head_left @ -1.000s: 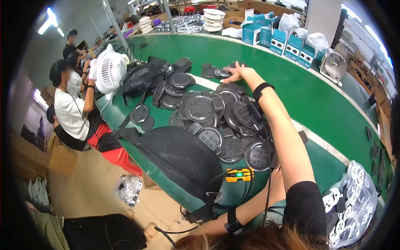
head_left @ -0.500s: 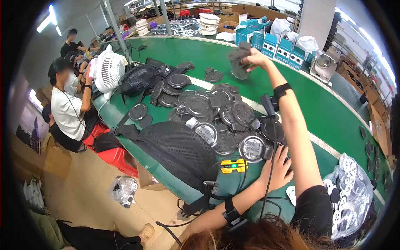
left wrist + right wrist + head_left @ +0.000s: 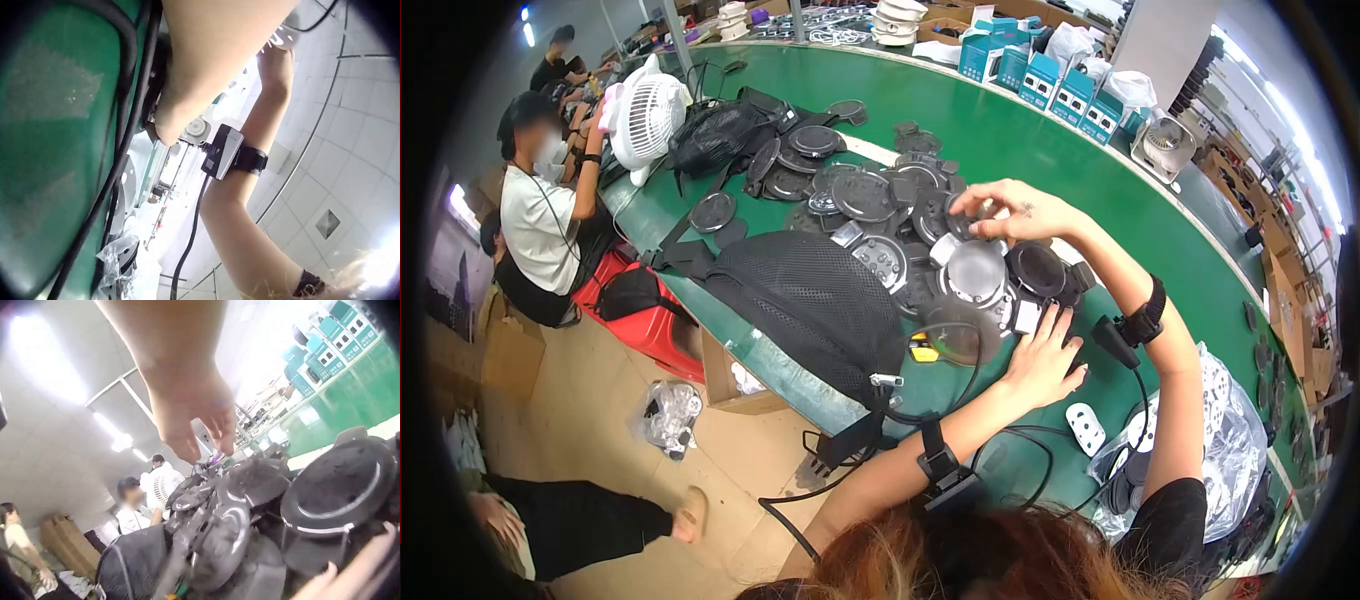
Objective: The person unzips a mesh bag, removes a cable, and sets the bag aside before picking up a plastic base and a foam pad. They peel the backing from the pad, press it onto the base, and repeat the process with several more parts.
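My right hand (image 3: 990, 208) hovers over a heap of black round discs (image 3: 870, 195) on the green table (image 3: 1040, 160). In the right wrist view its fingers (image 3: 206, 434) hang loosely downward with nothing between them. Just under it, a grey-black disc (image 3: 975, 272) and a second one (image 3: 955, 338) show as blurs, and the right wrist view also catches a blurred disc (image 3: 219, 540). My left hand (image 3: 1045, 358) lies flat with spread fingers on the table's near part, beside a black disc (image 3: 1040, 268). The left wrist view shows only the left hand's (image 3: 187, 81) underside, cables and my right forearm.
A black mesh bag (image 3: 815, 300) lies at the near table edge with a yellow device (image 3: 922, 350) beside it. A plastic bag of parts (image 3: 1235, 440) and a white part (image 3: 1086, 428) sit at right. A white fan (image 3: 645, 115), teal boxes (image 3: 1050, 75) and seated people (image 3: 535, 215) are farther off.
My right hand took discs from the far side, lifted them, then came back down over the near heap; discs now blur beneath it. My left hand rose onto the table.
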Tool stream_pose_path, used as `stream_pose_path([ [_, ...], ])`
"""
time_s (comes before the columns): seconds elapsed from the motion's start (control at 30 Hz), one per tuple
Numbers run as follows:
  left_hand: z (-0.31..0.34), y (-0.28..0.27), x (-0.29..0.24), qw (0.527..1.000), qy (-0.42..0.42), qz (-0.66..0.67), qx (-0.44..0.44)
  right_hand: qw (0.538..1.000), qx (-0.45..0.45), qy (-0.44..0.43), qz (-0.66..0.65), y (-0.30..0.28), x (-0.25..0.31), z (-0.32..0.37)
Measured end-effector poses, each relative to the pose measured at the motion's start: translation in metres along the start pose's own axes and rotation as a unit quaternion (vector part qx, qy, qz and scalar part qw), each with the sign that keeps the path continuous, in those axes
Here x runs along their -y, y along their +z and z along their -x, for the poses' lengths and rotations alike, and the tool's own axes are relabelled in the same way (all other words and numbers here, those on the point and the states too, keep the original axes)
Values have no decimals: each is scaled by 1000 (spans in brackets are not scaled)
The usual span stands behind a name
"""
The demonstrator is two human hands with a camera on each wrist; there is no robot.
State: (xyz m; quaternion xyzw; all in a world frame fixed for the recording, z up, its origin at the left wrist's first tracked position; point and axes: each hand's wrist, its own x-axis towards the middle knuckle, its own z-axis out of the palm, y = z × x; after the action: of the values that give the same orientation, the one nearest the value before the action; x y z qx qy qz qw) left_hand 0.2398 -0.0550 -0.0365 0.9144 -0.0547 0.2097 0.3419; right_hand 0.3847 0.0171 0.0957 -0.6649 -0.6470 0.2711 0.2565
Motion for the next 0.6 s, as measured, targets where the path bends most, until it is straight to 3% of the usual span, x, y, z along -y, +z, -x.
stream_pose_path([
  [0.07, 0, 2, 2, 1000, 4, -6, -8, 977, -78, -135, 146, -7, -25, -20],
  [0.1, 0, 1, 1, 1000, -1, 8, -3, 996, -73, -36, 46, -15, -12, -26],
  [0.2, 0, 2, 2, 999, 30, -3, -31, 988, -62, 77, 115, -46, -43, -68],
  [0.27, 0, 5, 2, 999, 24, -19, -28, 982, -44, 103, 153, -56, -106, -107],
  [0.33, 1, 2, 3, 998, 39, -42, -18, 947, -6, 182, 266, -57, -163, -143],
  [0.37, 1, 2, 2, 998, 28, -55, -6, 931, 25, 218, 293, -55, -152, -148],
  [0.5, -1, 14, 8, 996, 56, -25, -63, 946, -25, 137, 293, -38, -191, -187],
  [0.6, -3, 7, 5, 996, 43, 21, -75, 956, -143, 166, 196, -34, -192, -198],
])
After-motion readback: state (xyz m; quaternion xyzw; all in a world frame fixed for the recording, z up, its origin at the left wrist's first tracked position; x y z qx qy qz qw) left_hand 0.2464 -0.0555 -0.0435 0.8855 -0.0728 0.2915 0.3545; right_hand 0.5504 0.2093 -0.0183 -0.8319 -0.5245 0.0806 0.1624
